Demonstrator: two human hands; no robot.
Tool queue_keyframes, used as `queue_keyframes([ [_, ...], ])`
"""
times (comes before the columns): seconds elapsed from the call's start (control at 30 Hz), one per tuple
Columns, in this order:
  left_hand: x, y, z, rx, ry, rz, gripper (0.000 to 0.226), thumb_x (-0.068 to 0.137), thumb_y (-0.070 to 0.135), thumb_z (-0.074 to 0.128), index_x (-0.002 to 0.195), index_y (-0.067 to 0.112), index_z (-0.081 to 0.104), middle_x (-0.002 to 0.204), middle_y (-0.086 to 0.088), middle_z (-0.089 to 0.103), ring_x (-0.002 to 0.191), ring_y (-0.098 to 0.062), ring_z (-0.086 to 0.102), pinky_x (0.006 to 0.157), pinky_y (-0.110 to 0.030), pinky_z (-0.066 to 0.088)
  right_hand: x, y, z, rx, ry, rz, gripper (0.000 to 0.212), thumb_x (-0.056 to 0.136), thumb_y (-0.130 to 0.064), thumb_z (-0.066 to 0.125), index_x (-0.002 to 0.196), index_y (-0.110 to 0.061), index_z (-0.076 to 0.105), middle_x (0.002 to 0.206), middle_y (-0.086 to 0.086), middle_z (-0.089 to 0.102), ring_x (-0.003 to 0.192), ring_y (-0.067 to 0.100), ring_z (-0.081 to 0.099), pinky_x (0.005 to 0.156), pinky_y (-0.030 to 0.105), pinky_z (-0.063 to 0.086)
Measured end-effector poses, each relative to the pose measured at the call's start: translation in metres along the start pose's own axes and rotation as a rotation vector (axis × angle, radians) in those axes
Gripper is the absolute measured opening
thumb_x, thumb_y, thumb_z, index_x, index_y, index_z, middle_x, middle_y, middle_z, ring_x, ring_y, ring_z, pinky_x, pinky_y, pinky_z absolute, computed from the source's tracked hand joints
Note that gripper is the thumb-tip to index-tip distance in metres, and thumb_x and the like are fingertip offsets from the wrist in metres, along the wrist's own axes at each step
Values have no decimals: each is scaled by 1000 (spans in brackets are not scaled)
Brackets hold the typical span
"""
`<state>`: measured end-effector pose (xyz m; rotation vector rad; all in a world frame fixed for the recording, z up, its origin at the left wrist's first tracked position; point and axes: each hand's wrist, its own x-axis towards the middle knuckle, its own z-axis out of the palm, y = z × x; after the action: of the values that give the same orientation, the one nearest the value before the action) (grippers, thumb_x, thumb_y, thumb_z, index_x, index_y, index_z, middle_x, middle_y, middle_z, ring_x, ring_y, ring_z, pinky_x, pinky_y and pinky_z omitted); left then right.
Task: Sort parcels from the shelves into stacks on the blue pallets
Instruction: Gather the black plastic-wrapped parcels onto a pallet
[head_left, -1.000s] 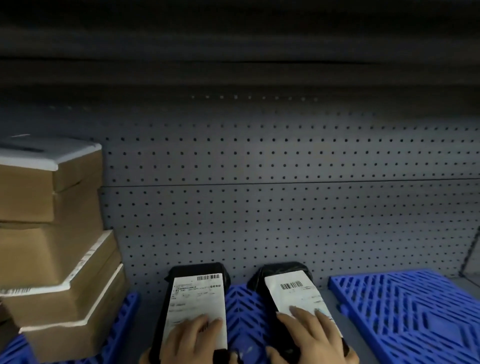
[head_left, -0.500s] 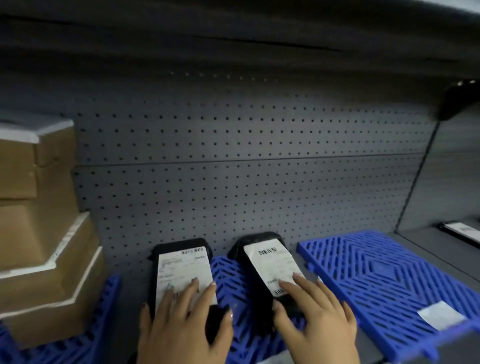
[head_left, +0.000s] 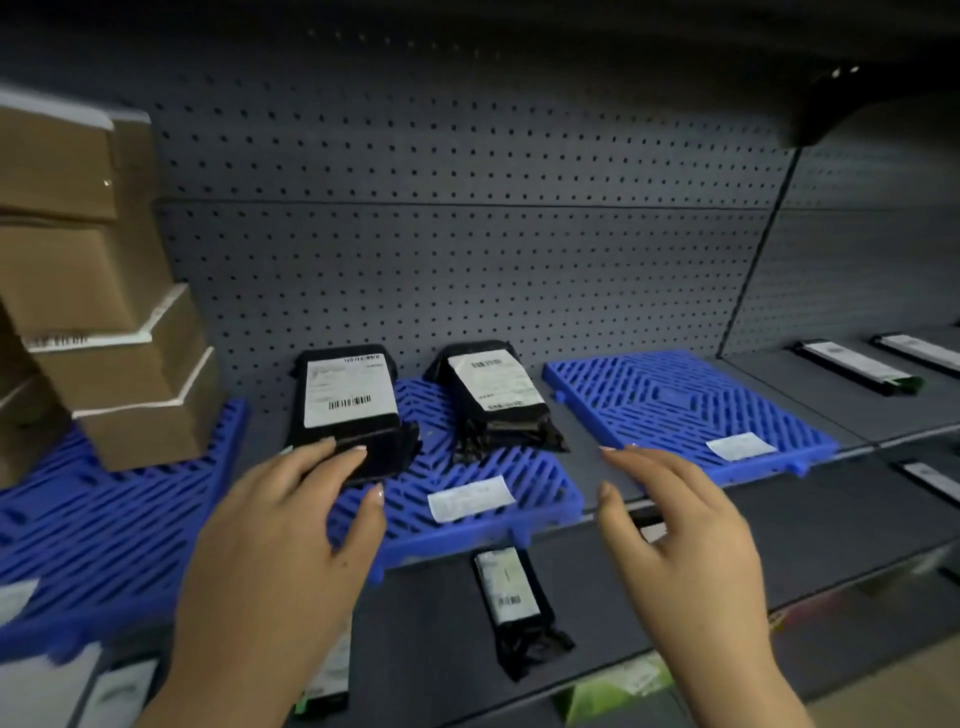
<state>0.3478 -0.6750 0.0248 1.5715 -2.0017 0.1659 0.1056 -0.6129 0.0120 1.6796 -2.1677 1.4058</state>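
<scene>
Two black parcels with white labels lie on the middle blue pallet: the left parcel and the right parcel. My left hand hovers just in front of the left parcel, fingers spread, fingertips near its front edge, holding nothing. My right hand is off to the right of the right parcel, fingers apart and empty, in front of the right blue pallet.
Stacked brown cardboard boxes stand on the left blue pallet. Another black parcel lies on the lower shelf. More black parcels lie on the shelf at the far right. A grey pegboard wall backs the shelf.
Both hands have lifted off the two black parcels and pulled back toward me. The view has swung down and to the right, showing the lower shelf.
</scene>
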Motion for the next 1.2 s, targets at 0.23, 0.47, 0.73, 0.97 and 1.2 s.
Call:
queue_keyframes([
  [0.23,-88,61,-11,-40,32,2,51,85,49,40,118,20,66,122,0,62,108,-22,54,92,-39,44,-62,54,-72,-75,-86,-89,37,80,-51,43,108,-38,64,115,-19,58,108,8,55,88,49,47],
  [0.47,-192,136,-8,-41,-106,-49,54,85,51,36,117,21,67,121,-1,63,108,-24,57,89,-42,48,-134,116,-149,-140,-103,-76,37,77,-48,46,106,-36,66,112,-16,60,95,15,60,79,44,50],
  [0.73,-225,196,7,-38,-201,19,54,84,51,36,115,20,68,119,-1,64,107,-25,58,89,-43,48,-152,155,-190,-252,-133,-55,38,78,-50,46,110,-40,63,117,-18,58,107,11,55,86,35,39],
  [0.97,-187,230,39,-52,-232,101,45,82,45,47,111,19,70,116,-2,66,102,-28,60,82,-46,51,-127,186,-201,-292,-73,11,35,78,-47,50,109,-40,64,115,-17,59,104,13,56,87,39,44],
  [1.2,-154,268,98,-86,-287,202,53,81,50,37,107,18,71,110,-1,66,97,-25,58,76,-44,51,-99,235,-191,-359,-99,68,34,79,-49,49,110,-42,61,113,-22,58,104,8,54,85,35,41],
])
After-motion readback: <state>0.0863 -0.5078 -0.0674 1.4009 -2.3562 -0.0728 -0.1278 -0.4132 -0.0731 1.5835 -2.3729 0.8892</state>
